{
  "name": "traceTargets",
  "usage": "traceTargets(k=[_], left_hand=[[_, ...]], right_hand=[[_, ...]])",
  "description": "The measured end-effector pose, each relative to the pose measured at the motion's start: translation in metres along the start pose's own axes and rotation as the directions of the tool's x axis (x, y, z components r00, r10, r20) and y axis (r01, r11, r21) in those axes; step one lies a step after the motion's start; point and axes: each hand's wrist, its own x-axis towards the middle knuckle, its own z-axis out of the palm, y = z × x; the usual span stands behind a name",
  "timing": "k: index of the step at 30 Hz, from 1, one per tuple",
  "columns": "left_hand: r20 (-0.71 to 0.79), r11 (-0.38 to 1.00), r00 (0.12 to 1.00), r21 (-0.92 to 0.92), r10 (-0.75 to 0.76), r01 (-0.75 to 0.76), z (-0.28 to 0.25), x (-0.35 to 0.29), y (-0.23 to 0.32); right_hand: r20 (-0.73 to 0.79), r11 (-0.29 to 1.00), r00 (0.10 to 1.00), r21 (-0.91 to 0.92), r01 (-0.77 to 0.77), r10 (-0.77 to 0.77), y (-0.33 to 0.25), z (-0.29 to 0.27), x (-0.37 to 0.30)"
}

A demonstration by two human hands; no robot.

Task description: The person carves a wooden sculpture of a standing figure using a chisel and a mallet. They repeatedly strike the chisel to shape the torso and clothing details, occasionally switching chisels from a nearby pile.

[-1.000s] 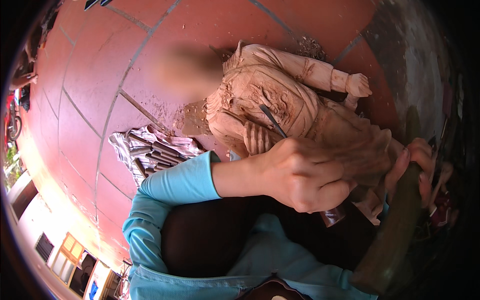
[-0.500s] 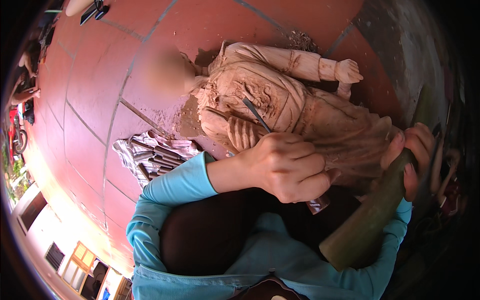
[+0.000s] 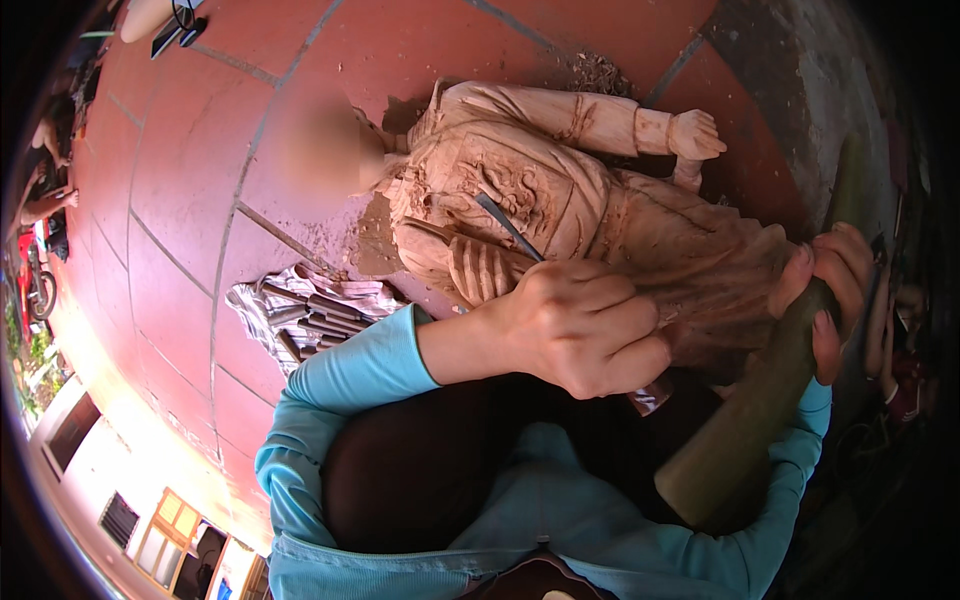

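Observation:
A carved wooden statue of a robed figure lies on its back in front of me, its head end to the left and blurred. My left hand is closed around a wood chisel. The chisel's dark blade slants up to the left, its tip at the relief carving on the chest; its handle end shows below my fist. At the right, my right hand grips a thick greenish-brown wooden club. The club's broad end hangs over my lap, apart from the chisel handle.
Left of my left forearm, several chisels lie on a striped cloth on the red tile floor. Wood shavings are heaped beyond the statue. A red motorbike and people's limbs show at the far left.
The club has shifted a little to the right. The chisel's handle end has moved slightly right and up, while its tip stays at the chest carving.

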Motion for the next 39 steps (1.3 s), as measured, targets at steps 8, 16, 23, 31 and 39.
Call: traceTargets(k=[8, 16, 23, 31, 39], left_hand=[[0.084, 0.999, 0.996, 0.031, -0.015, 0.012, -0.004, 0.002, 0.0], [0.084, 0.997, 0.995, -0.049, -0.057, 0.061, -0.009, 0.009, 0.01], [0.156, 0.957, 0.983, -0.256, -0.099, 0.137, -0.029, 0.021, -0.001], [0.194, 0.924, 0.981, -0.371, -0.018, 0.091, -0.029, 0.019, -0.005], [0.15, 0.975, 0.989, -0.218, -0.005, 0.038, -0.021, 0.002, 0.0]], right_hand=[[0.148, 0.997, 0.989, -0.071, 0.009, 0.002, 0.001, -0.002, 0.008], [0.091, 0.999, 0.995, -0.007, -0.045, 0.045, -0.004, -0.004, 0.004], [0.105, 0.992, 0.987, 0.018, -0.123, 0.12, -0.021, -0.008, 0.018], [0.051, 0.998, 0.998, 0.049, -0.046, 0.044, -0.013, -0.01, 0.019], [0.041, 0.999, 0.999, -0.016, -0.031, 0.031, -0.015, -0.004, 0.012]])
